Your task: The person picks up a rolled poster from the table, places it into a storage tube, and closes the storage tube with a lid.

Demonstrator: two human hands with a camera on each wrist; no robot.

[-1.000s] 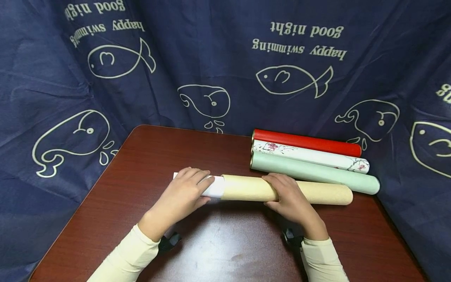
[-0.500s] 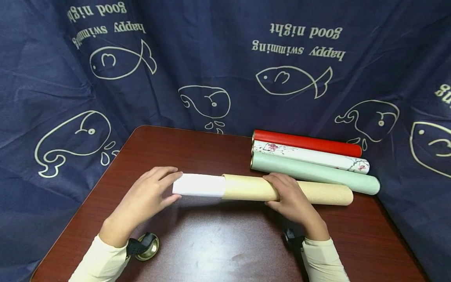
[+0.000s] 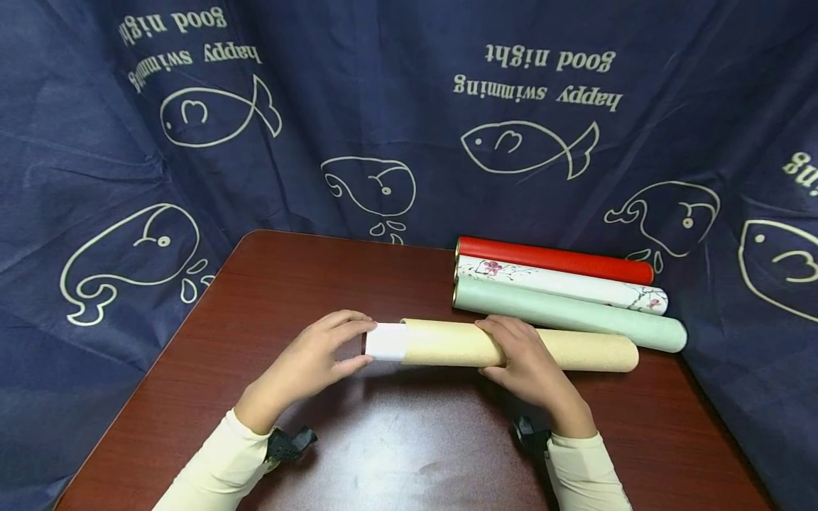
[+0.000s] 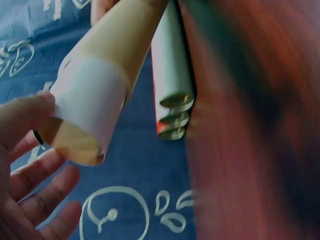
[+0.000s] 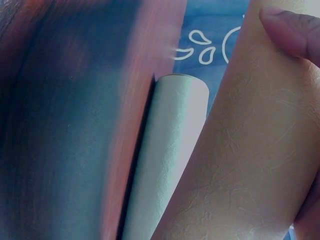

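Note:
A beige tube (image 3: 575, 350) lies left to right on the dark red table (image 3: 396, 440). A white paper roll (image 3: 386, 341) sticks a short way out of its left mouth. My left hand (image 3: 361, 345) is at the roll's free end, index finger above and thumb below. In the left wrist view the thumb (image 4: 25, 117) touches the white roll (image 4: 92, 100) while the other fingers lie loose below its open end. My right hand (image 3: 505, 349) grips the tube's middle from above. The right wrist view shows a fingertip (image 5: 292, 30) on the beige tube (image 5: 250, 165).
Three more tubes lie side by side behind the beige one: red (image 3: 556, 259), white with flowers (image 3: 562, 284) and mint green (image 3: 569, 314), the green one (image 5: 170, 150) close against it. Navy printed cloth (image 3: 128, 156) hangs round the table's edges.
My left hand let go of the white roll, drew back to its free end, then pushed it right, so much less of it sticks out. The right hand kept its grip.

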